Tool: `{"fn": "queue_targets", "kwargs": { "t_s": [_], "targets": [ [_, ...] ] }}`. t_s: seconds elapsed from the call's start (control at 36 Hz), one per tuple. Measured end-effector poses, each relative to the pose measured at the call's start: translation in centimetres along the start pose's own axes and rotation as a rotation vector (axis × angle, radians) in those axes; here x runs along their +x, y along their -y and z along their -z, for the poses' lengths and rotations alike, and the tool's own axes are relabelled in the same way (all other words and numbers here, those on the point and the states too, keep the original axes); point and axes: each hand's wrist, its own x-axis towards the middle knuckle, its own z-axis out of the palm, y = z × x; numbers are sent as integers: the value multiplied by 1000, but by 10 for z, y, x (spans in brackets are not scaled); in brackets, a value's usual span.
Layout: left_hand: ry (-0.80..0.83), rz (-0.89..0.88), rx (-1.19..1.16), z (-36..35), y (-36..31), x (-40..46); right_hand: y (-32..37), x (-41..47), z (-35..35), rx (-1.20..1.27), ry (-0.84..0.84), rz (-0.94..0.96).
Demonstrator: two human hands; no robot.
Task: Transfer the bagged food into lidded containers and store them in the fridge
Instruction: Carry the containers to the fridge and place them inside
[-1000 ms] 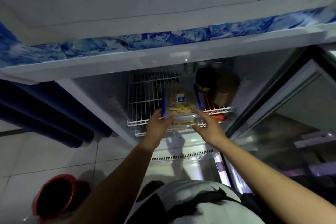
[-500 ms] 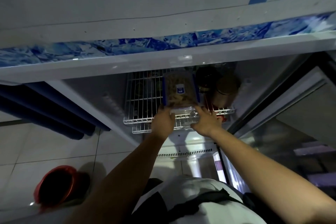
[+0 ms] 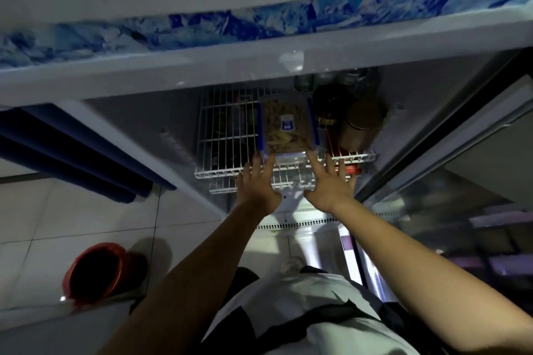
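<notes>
I see the lidded container (image 3: 288,127) already on the wire shelf (image 3: 225,135), jars (image 3: 362,124) at its three o'clock. Both grips are spread: left hand (image 3: 256,184) and right hand (image 3: 328,184) touch its near edge with straight fingers. This storing step looks nearly done; other bags aren't visible.

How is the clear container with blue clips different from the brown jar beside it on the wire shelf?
The clear container is rectangular with blue side clips; the brown jar is round. The container shows pale food inside; the jar looks opaque. Straight fingers of both hands touch the container; nothing touches the jar. Both stand on the wire shelf.

White wire shelf (image 3: 227,135), lidded container (image 3: 288,127), brown jars (image 3: 362,124) on it
</notes>
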Motion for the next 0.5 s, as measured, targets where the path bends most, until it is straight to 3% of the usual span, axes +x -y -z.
{"fn": "queue_targets", "kwargs": {
  "t_s": [0.19,0.31,0.5],
  "targets": [
    [-82,-114,-80,12,8,-85,10,-55,-13,-33,-113,152],
    [-329,-151,-16,8,43,-143,32,-89,-23,-33,-116,243],
    [-285,210,-54,15,130,-238,121,-151,-50,-84,-58,508]
  ]
}}
